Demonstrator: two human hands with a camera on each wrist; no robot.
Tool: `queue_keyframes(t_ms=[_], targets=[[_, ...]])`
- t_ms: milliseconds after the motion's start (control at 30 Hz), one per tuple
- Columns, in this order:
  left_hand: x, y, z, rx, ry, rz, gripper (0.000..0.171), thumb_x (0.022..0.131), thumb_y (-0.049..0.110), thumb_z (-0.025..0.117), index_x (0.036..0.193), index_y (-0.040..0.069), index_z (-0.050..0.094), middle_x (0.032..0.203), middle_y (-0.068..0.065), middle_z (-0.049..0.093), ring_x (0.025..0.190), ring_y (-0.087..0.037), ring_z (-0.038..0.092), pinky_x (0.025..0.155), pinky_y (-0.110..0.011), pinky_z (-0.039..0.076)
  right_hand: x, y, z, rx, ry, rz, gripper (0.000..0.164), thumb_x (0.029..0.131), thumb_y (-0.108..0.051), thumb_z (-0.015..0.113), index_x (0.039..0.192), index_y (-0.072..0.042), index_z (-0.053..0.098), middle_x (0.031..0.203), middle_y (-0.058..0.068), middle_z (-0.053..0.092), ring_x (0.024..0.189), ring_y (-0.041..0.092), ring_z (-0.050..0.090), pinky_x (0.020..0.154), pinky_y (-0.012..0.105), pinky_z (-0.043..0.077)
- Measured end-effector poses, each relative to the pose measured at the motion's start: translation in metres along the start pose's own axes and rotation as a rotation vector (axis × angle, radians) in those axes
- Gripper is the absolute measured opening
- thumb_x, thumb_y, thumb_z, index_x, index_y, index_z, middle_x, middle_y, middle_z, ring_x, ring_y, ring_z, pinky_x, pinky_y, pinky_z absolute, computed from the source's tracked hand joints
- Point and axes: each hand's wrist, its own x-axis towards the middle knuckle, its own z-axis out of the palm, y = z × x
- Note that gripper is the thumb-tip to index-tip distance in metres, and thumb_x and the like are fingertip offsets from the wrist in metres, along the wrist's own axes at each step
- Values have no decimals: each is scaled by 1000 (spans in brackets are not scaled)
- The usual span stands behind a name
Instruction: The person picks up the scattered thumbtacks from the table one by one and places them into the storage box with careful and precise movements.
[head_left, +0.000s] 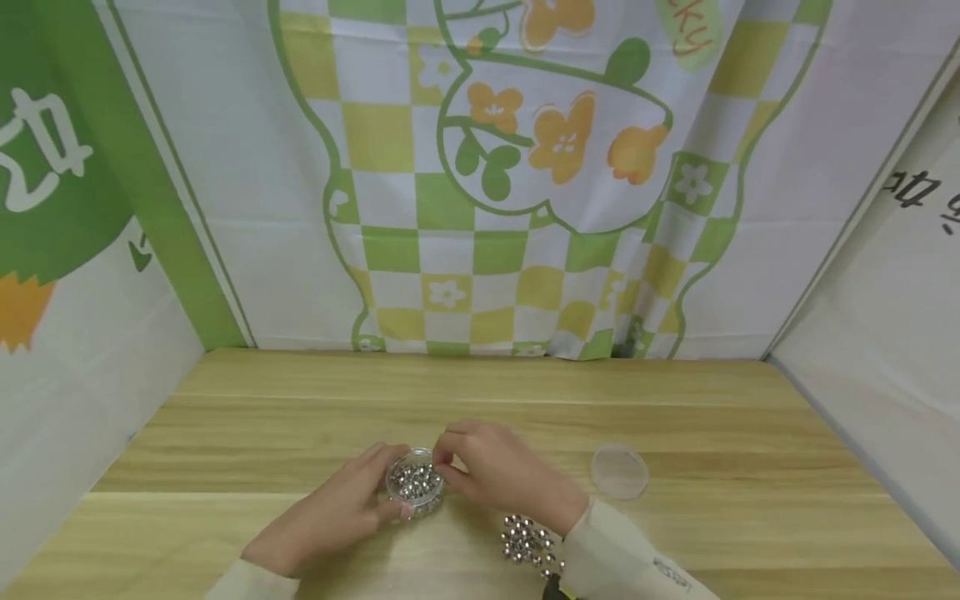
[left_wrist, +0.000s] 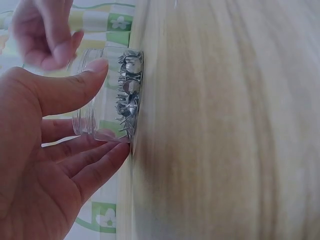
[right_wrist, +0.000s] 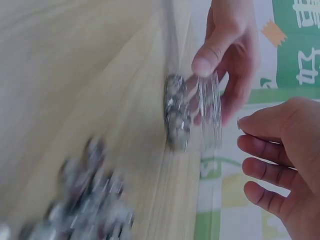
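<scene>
My left hand (head_left: 352, 492) grips a small clear jar (left_wrist: 107, 132) around its side, thumb on one side and fingers on the other. Silver thumbtacks (left_wrist: 131, 87) with domed heads and thin pins lie in a layer at the jar's bottom. At the jar's open mouth is my right hand (head_left: 495, 471), its thumb and finger bent close together over the rim. In the right wrist view a thin pale sliver shows at one fingertip; I cannot tell whether it is a held tack. A loose pile of thumbtacks (head_left: 525, 540) lies on the table beside the right forearm.
A round clear lid (head_left: 619, 471) lies on the wooden table (head_left: 750, 433) to the right of the hands. A small black and yellow object (head_left: 555, 588) shows at the bottom edge by the right sleeve. Printed cloth (head_left: 517, 250) hangs behind the table and along both sides.
</scene>
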Motion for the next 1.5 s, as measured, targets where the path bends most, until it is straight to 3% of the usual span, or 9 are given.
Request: queue_keyframes(t_ms=[233,467,667,1033,1167,1500], targets=[[-2,-2,1,26,9,22,66,81,26,75,133,-5,48,118,-16,60,108,-33,59,94,-61,52,21,-11,10,-12,13,-31,5,86,-13,69,88,-14,73,87,-6,71,77,6,61,66,16,56],[-2,-1,0,25,-3,10,65,81,26,74,132,-5,48,117,-14,59,109,-33,58,95,-60,51,20,-10,15,-25,3,-25,5,85,-16,71,88,-14,74,86,-6,71,78,5,62,68,15,57],[0,2,0,8,-2,1,65,80,25,75,132,-4,48,117,-16,60,109,-35,58,95,-63,50,-5,0,4,11,16,52,4,86,-15,70,88,-13,73,83,-4,70,77,10,64,67,22,59],[-2,2,0,4,-1,-21,68,81,29,75,133,-5,47,118,-17,60,108,-37,58,94,-64,50,-70,19,-4,20,-83,138,4,86,-15,71,84,-15,74,80,-6,71,72,3,60,61,22,59],[-2,1,0,1,0,-19,68,81,29,75,133,-5,47,117,-17,60,107,-36,59,93,-63,51,-80,19,-4,29,-118,173,4,86,-18,71,83,-16,74,79,-8,70,70,1,59,59,21,58],[-1,3,0,11,6,-13,67,80,26,76,132,-7,48,117,-19,61,108,-38,58,94,-64,50,-85,21,-5,-12,-86,148,5,83,-13,71,79,-14,73,75,-7,69,67,1,58,57,20,58]])
